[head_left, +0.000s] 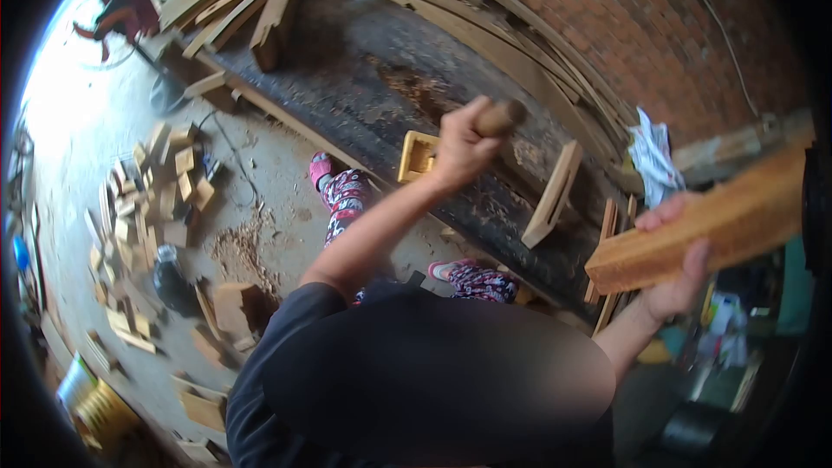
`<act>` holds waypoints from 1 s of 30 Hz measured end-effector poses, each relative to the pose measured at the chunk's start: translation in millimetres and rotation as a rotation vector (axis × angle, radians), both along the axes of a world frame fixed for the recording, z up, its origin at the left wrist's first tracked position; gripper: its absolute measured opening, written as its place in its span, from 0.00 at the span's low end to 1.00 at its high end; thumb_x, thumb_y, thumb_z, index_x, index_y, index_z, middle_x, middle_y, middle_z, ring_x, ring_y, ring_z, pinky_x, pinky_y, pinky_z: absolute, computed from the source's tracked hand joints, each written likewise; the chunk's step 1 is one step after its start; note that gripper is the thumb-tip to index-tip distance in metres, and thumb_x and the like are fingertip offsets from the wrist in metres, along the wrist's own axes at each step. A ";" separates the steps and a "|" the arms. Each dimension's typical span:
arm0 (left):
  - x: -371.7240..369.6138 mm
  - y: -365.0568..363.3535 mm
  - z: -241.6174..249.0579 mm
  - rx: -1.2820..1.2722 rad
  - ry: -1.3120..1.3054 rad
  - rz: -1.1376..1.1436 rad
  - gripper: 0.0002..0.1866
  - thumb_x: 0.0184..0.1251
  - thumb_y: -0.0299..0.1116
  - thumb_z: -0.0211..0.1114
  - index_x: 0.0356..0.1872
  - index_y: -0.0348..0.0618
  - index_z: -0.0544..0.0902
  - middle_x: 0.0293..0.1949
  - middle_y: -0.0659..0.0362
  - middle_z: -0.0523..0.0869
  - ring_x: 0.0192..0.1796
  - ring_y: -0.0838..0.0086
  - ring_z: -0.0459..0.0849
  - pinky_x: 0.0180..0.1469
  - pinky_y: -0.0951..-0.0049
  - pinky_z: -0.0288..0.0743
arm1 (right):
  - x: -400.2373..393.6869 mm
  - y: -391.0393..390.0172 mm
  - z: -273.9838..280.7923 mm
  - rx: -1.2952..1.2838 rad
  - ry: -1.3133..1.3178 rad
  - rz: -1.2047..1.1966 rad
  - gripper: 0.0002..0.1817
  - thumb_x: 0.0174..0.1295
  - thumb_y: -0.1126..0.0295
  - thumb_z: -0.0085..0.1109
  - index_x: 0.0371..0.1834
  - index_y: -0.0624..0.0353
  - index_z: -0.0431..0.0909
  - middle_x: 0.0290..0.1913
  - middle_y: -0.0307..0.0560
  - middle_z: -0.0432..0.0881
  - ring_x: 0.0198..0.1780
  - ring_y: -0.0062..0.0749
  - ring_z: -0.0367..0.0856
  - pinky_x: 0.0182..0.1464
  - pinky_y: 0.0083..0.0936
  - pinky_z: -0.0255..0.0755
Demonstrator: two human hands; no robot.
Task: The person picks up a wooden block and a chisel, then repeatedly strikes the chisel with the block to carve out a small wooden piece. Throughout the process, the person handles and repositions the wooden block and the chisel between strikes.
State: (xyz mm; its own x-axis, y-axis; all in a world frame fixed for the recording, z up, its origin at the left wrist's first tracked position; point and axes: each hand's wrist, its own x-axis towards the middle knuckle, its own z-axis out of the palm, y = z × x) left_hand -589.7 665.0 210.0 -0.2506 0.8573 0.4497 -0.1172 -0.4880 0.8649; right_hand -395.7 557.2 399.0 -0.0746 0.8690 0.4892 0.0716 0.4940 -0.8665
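Note:
My left hand [464,146] is closed around a thick round wooden handle [503,118], held over the dark workbench [338,91]; the rest of that tool is hidden. Right beside the wrist, a small yellow box [410,159] lies at the bench edge. On the right, my right hand [678,290] grips a long, thick wooden beam [659,247] from below, thumb on one side and fingers over the other. The beam is raised and tilted, its far end running up to the right edge of the view. A slotted wood piece [553,195] lies on the bench between both hands.
Long boards [485,13] line the bench's back edge by a brick wall [641,9]. Several wood pieces [277,17] sit at the bench's far left. Offcuts [139,208] and wood shavings [243,251] litter the floor. White crumpled plastic [652,156] hangs near the wall.

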 end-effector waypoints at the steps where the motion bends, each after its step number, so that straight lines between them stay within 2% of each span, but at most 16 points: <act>1: 2.7 -0.3 -1.5 -0.012 0.017 0.015 0.12 0.54 0.26 0.73 0.33 0.38 0.75 0.24 0.53 0.77 0.29 0.76 0.77 0.35 0.70 0.74 | -6.9 1.6 -1.3 0.006 0.093 0.044 0.25 0.64 0.51 0.52 0.49 0.66 0.70 0.38 0.50 0.74 0.36 0.32 0.76 0.46 0.32 0.73; 3: 6.5 -0.2 -0.3 -0.026 0.078 0.067 0.14 0.51 0.29 0.73 0.32 0.40 0.75 0.27 0.48 0.80 0.31 0.52 0.81 0.34 0.63 0.74 | 9.2 9.5 -30.1 -0.208 -0.279 0.117 0.23 0.61 0.61 0.58 0.54 0.65 0.68 0.43 0.48 0.73 0.40 0.33 0.75 0.47 0.31 0.72; 5: 11.4 -1.3 1.2 -0.056 0.146 0.134 0.13 0.50 0.30 0.73 0.31 0.41 0.75 0.28 0.48 0.81 0.34 0.50 0.82 0.34 0.60 0.74 | -8.6 21.6 -53.3 -0.553 -0.531 0.122 0.26 0.59 0.67 0.62 0.60 0.64 0.68 0.42 0.48 0.75 0.39 0.32 0.77 0.47 0.30 0.73; 7: 13.9 -0.6 -1.5 -0.040 0.117 0.120 0.13 0.49 0.30 0.72 0.31 0.43 0.75 0.28 0.49 0.81 0.35 0.49 0.83 0.34 0.58 0.74 | 9.2 23.3 -53.1 -0.448 -0.608 -0.029 0.31 0.58 0.69 0.64 0.65 0.64 0.65 0.44 0.50 0.76 0.39 0.29 0.78 0.43 0.28 0.75; 8: 14.1 -1.7 -0.9 -0.023 0.131 0.108 0.13 0.49 0.30 0.72 0.31 0.43 0.75 0.27 0.50 0.80 0.35 0.49 0.83 0.34 0.57 0.74 | 3.7 17.4 -32.9 -0.611 -0.397 -0.020 0.31 0.58 0.69 0.65 0.64 0.63 0.66 0.45 0.50 0.75 0.40 0.27 0.78 0.41 0.25 0.76; 11: 16.5 0.1 -3.4 0.022 0.183 0.135 0.13 0.50 0.30 0.72 0.30 0.41 0.75 0.27 0.51 0.80 0.33 0.53 0.83 0.33 0.61 0.74 | 1.7 7.1 -17.5 -0.231 -0.008 -0.051 0.26 0.64 0.63 0.56 0.61 0.67 0.66 0.35 0.47 0.76 0.34 0.29 0.78 0.40 0.24 0.76; 14: 19.4 1.0 -4.5 0.022 0.180 0.168 0.13 0.50 0.31 0.73 0.30 0.42 0.75 0.27 0.51 0.80 0.33 0.52 0.82 0.33 0.61 0.74 | 3.1 17.2 -49.8 -0.029 -0.182 0.058 0.25 0.66 0.60 0.51 0.59 0.68 0.66 0.34 0.48 0.75 0.34 0.30 0.78 0.40 0.25 0.76; 17: 16.9 0.4 -6.3 0.029 0.165 0.171 0.13 0.51 0.31 0.73 0.30 0.42 0.75 0.26 0.51 0.80 0.33 0.52 0.82 0.33 0.61 0.74 | -4.6 12.1 -61.3 -0.722 -0.398 0.130 0.26 0.59 0.68 0.61 0.60 0.63 0.66 0.36 0.47 0.75 0.34 0.30 0.78 0.41 0.26 0.76; 18: 16.3 0.2 -5.7 0.026 0.145 0.192 0.13 0.51 0.31 0.73 0.30 0.42 0.75 0.26 0.51 0.80 0.32 0.52 0.82 0.32 0.60 0.74 | 16.1 15.0 -61.4 -0.604 -0.498 -0.040 0.28 0.56 0.72 0.64 0.61 0.61 0.65 0.36 0.47 0.75 0.31 0.30 0.78 0.37 0.25 0.76; 19: 14.3 1.4 -5.7 0.019 0.143 0.203 0.13 0.51 0.31 0.73 0.30 0.42 0.75 0.26 0.51 0.80 0.32 0.52 0.82 0.32 0.60 0.74 | 19.7 12.6 -43.7 -0.616 -0.464 -0.039 0.30 0.59 0.67 0.62 0.64 0.61 0.63 0.39 0.48 0.75 0.33 0.29 0.77 0.36 0.25 0.75; 21: 15.5 -0.4 -7.6 0.021 0.167 0.149 0.12 0.52 0.31 0.69 0.31 0.44 0.73 0.26 0.52 0.81 0.33 0.50 0.82 0.32 0.55 0.73 | 44.5 11.2 -23.2 -0.348 -0.377 0.044 0.33 0.64 0.56 0.58 0.67 0.62 0.60 0.41 0.48 0.74 0.35 0.29 0.75 0.39 0.26 0.74; 23: 17.5 -0.7 -6.3 0.034 0.179 0.149 0.12 0.52 0.31 0.69 0.31 0.44 0.73 0.26 0.52 0.80 0.33 0.49 0.82 0.32 0.55 0.73 | 6.7 5.8 -15.0 -0.090 0.070 -0.033 0.32 0.66 0.48 0.52 0.61 0.65 0.65 0.37 0.47 0.74 0.35 0.29 0.74 0.40 0.27 0.73; 24: 19.3 -0.4 -7.0 0.029 0.183 0.148 0.12 0.52 0.31 0.69 0.30 0.44 0.73 0.25 0.51 0.80 0.33 0.49 0.82 0.32 0.54 0.73 | -11.3 6.4 -17.3 0.016 0.063 -0.006 0.29 0.70 0.44 0.43 0.46 0.66 0.67 0.33 0.47 0.71 0.37 0.28 0.71 0.46 0.28 0.69; 25: 19.7 -0.6 -6.8 0.021 0.186 0.147 0.12 0.52 0.31 0.69 0.30 0.44 0.72 0.25 0.51 0.80 0.33 0.49 0.82 0.32 0.54 0.73 | -4.3 15.6 -34.9 0.130 -0.189 0.004 0.27 0.69 0.49 0.51 0.52 0.65 0.67 0.32 0.46 0.73 0.35 0.27 0.74 0.42 0.26 0.72; 27: 15.4 -1.1 -4.9 0.044 0.165 0.176 0.12 0.52 0.31 0.69 0.30 0.44 0.72 0.25 0.51 0.80 0.33 0.49 0.82 0.32 0.54 0.73 | 26.3 11.6 -68.3 -0.451 -0.634 0.084 0.24 0.65 0.58 0.59 0.56 0.62 0.67 0.31 0.45 0.75 0.32 0.27 0.77 0.36 0.24 0.74; 30: 9.4 1.7 -4.5 0.067 0.168 0.183 0.12 0.51 0.31 0.69 0.30 0.44 0.72 0.25 0.51 0.80 0.33 0.49 0.82 0.32 0.54 0.73 | 18.5 8.8 -55.9 -0.613 -0.327 -0.032 0.22 0.62 0.68 0.63 0.57 0.59 0.70 0.32 0.44 0.77 0.30 0.26 0.79 0.32 0.23 0.76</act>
State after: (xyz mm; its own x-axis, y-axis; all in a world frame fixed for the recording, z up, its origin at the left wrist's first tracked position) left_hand -580.3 666.6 205.4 -0.3158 0.7716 0.5522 0.1207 -0.5446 0.8300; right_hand -377.1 566.0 343.2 -0.1044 0.9855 -0.1340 0.3832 -0.0845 -0.9198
